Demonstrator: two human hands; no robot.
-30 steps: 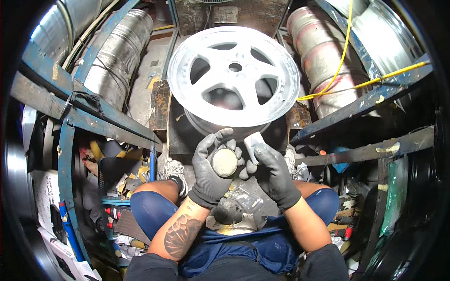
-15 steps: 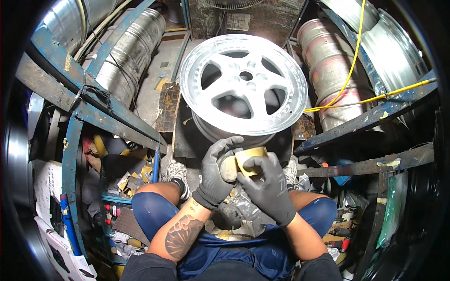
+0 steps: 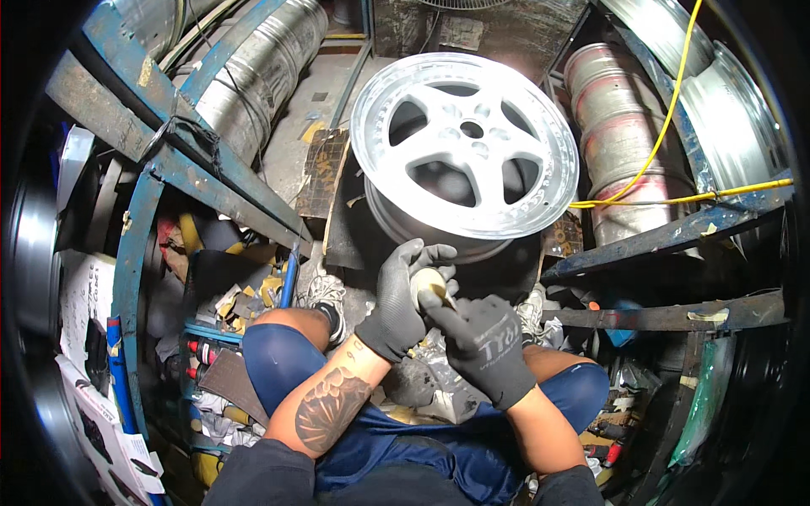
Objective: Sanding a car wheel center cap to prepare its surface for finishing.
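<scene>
In grey work gloves, both my hands meet in front of the wheel. My left hand is closed round a small round pad with a pale yellow face. Against the pad's lower right edge, the bent fingers of my right hand pinch yellow sandpaper, mostly hidden by the glove. How far the sandpaper covers the pad I cannot tell. Just beyond my hands, a silver five-spoke wheel rim lies tilted face up on a dark support. Neither hand touches the rim.
Blue metal frames stand on both sides, with stacked wheel barrels behind them. A yellow cable hangs at the right. Sandpaper scraps fill a bin at the left. A fan shows at the top edge.
The curved yellow sandpaper strip, earlier held beside the pad, has come against it. My right fingers have closed in. The whole view has shifted, so the wheel appears farther right.
</scene>
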